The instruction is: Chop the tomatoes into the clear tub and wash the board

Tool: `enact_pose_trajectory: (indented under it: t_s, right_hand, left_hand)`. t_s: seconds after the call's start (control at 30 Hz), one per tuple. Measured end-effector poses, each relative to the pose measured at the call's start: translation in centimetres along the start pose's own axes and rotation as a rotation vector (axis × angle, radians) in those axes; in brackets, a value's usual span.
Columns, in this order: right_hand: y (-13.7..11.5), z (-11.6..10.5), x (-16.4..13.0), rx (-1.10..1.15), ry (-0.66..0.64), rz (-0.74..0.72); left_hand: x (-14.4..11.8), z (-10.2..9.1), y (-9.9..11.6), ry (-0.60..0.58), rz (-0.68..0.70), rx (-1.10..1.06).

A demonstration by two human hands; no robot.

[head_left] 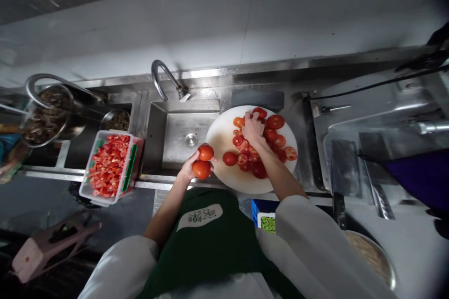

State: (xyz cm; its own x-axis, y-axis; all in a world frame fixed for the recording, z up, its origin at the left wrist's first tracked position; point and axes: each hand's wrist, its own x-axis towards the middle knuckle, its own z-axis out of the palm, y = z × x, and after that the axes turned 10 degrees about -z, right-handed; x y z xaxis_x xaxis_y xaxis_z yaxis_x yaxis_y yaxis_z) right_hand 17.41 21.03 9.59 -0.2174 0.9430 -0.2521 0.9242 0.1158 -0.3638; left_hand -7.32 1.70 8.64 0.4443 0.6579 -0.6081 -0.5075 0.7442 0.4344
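The left hand [187, 168] is closed around two whole tomatoes [204, 161], stacked one on the other, held over the front right corner of the sink [175, 135], just off the left edge of the round white cutting board [219, 138]. The right hand [253, 128] lies palm down, fingers spread, on the tomato halves [266, 147] piled across the board. A tub of chopped tomato [109, 166] sits on the counter's front edge, left of the sink.

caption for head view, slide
Left hand holds two tomatoes; right hand rests on halved tomatoes on round board.
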Motion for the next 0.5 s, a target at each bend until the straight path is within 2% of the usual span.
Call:
enact_pose_trajectory:
  t_s: [0.07, 0.17, 0.23, 0.3, 0.37, 0.43, 0.5]
  right_hand:
    - [1.2, -0.1, -1.0, 0.193, 0.067, -0.037]
    - [2.4, -0.3, -3.2, 0.780, 0.140, -0.123]
    - [2.3, -0.1, -4.5, 1.183, 0.075, -0.153]
    - [1.5, 0.5, -5.3, 1.359, 0.009, -0.167]
    - [0.1, 1.4, -5.6, 1.266, 0.033, -0.203]
    - [-1.4, 2.4, -5.4, 1.001, 0.067, -0.263]
    - [-2.7, 3.3, -5.1, 0.679, 0.028, -0.320]
  left_hand:
    - [-0.2, -0.1, -0.2, 0.011, 0.016, -0.032]
    - [-0.3, 0.2, -0.2, 0.006, 0.049, -0.084]
    - [-0.4, 0.6, 0.1, 0.005, 0.067, -0.115]
    - [-0.5, 1.1, 0.4, 0.011, 0.072, -0.129]
    - [-0.6, 1.8, 0.6, 0.021, 0.071, -0.118]
    - [-0.8, 2.3, 0.8, 0.046, 0.065, -0.099]
    - [-0.9, 2.5, 0.8, 0.087, 0.066, -0.092]
